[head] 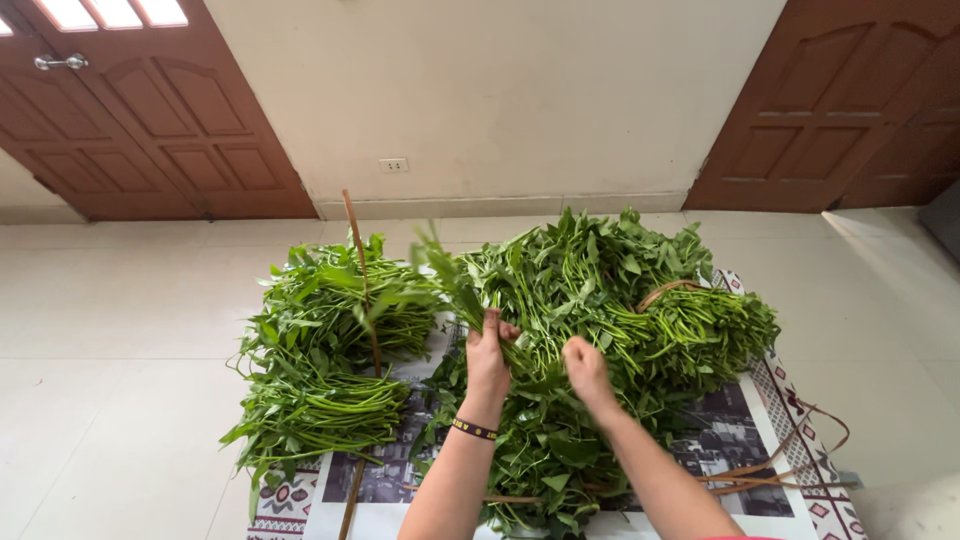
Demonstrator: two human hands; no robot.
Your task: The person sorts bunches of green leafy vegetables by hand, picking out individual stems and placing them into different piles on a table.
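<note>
— What were the hands doing?

— The left hand (pixel 487 352) had its grip clenched around a few green stalks (pixel 455 285) that stood up out of the big pile of leafy greens (pixel 600 300). The right hand (pixel 585 368) was just beside it, fingers closed on stems in the same pile.

— And where did the greens lie?

— On a printed sheet (pixel 730 440) spread over the tiled floor (pixel 110 350), right in front of the person. The big pile sat in the middle and to the right, with a thin brown strap (pixel 665 290) looped over it.

— Anything else near?

— A second bundle of greens (pixel 320 350) lay to the left, apart from the hands, with a thin brown stick (pixel 362 280) running across it. More brown straps (pixel 790 470) lay at the sheet's right edge. The left wrist wore a dark band (pixel 473 430).
</note>
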